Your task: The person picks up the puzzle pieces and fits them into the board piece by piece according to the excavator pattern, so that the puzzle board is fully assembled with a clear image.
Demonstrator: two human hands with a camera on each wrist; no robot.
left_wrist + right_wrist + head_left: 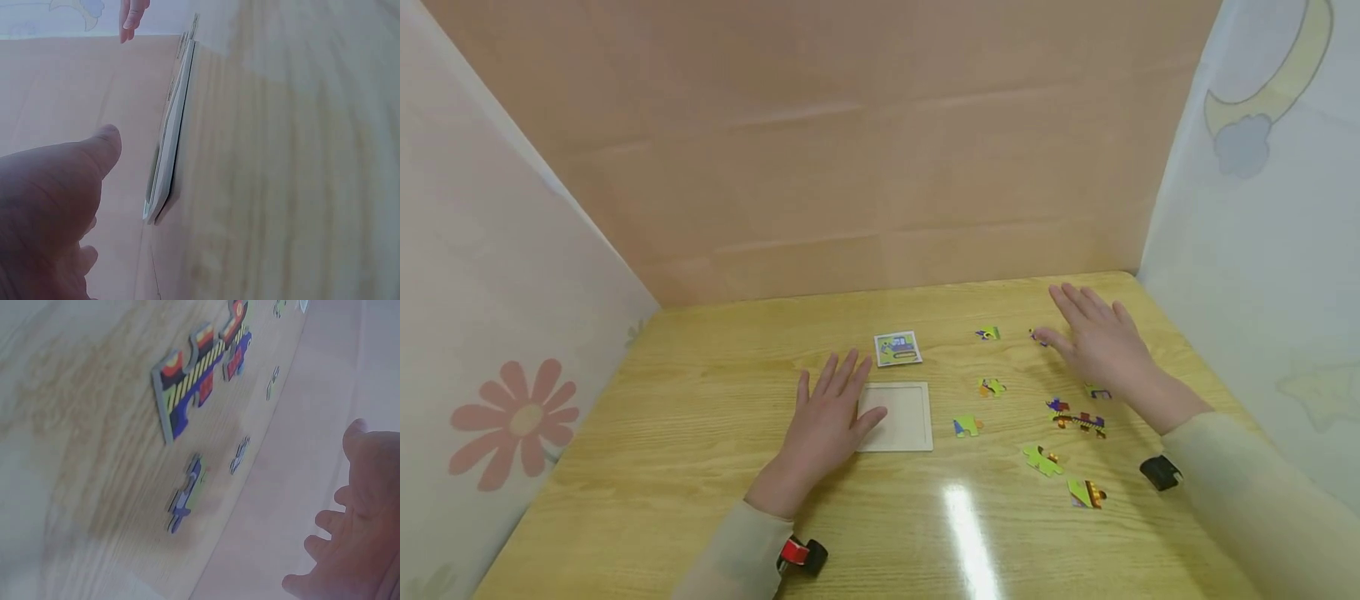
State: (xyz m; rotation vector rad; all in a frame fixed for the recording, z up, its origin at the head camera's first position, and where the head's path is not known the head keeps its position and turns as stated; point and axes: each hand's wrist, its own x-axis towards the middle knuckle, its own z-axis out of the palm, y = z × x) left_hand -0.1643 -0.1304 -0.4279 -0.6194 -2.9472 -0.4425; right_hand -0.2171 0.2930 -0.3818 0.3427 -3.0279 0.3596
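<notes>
My left hand (827, 417), fingers straight and thumb out to the side, covers part of the left side of a shallow white puzzle tray (910, 417). The left wrist view shows the tray (170, 137) edge-on, beside the thumb. Over the right of the table, my right hand (1101, 346) is spread and holds nothing. One small puzzle piece (1036, 336) appears by its thumb, and another piece (1099, 392) is partly hidden below the wrist. Joined dark, striped pieces (1078, 421) lie closer to me; the right wrist view shows their yellow stripes (200, 378) clearly.
Above the tray lies a small picture card (898, 348) with a vehicle on it. Several loose green puzzle pieces (967, 425) are scattered right of the tray. A pinkish-brown backdrop (880, 167) closes the far side, with patterned white panels (1262, 267) at both sides.
</notes>
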